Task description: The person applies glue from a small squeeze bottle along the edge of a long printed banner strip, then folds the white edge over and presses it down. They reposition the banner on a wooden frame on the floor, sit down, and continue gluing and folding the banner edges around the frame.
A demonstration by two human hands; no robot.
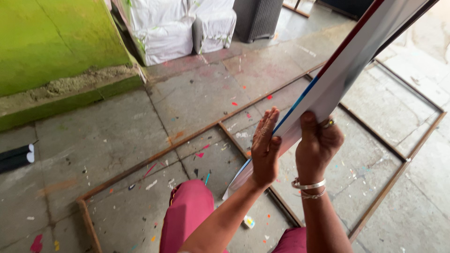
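A large white sheet with blue and red printed bands along one side rises from my knees toward the upper right. My left hand lies flat against its left face, fingers straight and pointing up. My right hand, with a ring and silver bangles on the wrist, grips the sheet's lower edge, thumb on the near side. Both hands hold the sheet above a rusty metal frame lying on the concrete floor.
My legs in pink trousers show at the bottom. A small white bottle lies on the floor between them. A green wall, white wrapped bundles and a dark wicker bin stand at the back. Black rolls lie at left.
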